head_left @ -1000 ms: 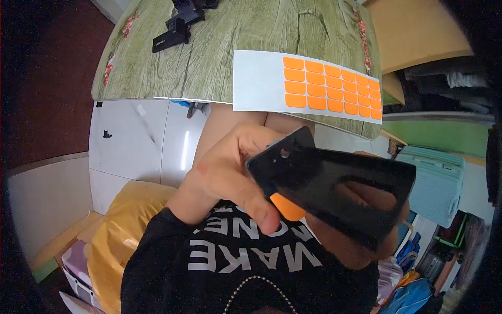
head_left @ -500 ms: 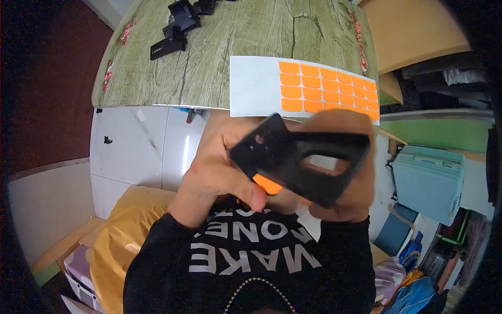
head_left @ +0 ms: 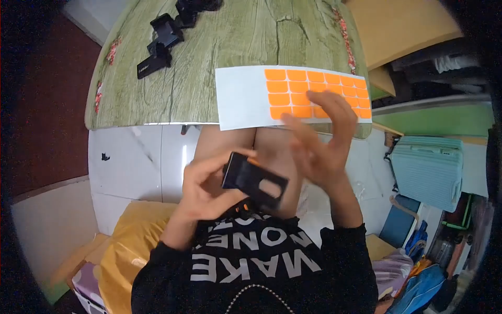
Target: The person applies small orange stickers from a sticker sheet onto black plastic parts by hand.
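Note:
Held over my lap by my left hand [head_left: 200, 189] is a black plastic piece [head_left: 250, 180] with an oval slot through it. A bit of orange shows at its upper edge. My right hand [head_left: 328, 149] is off the piece, its fingers apart over the lower rows of a white sticker sheet [head_left: 241, 99]. Several orange stickers [head_left: 278, 99] in rows cover the right part of that sheet. Motion blur keeps me from telling whether the fingertips touch it. The sheet lies at the front edge of the wood-patterned table [head_left: 193, 99].
Several black plastic parts [head_left: 167, 32] lie at the table's far left. A mint suitcase [head_left: 428, 170] stands on the right, beside a blue panel [head_left: 400, 225]. To the left of my body is a yellow bag [head_left: 128, 235]. A small black scrap [head_left: 105, 156] lies on the tiled floor.
My right hand has let go of the black plastic piece and moved up over the orange stickers. My left hand keeps the piece, now lower, turned and further from the camera.

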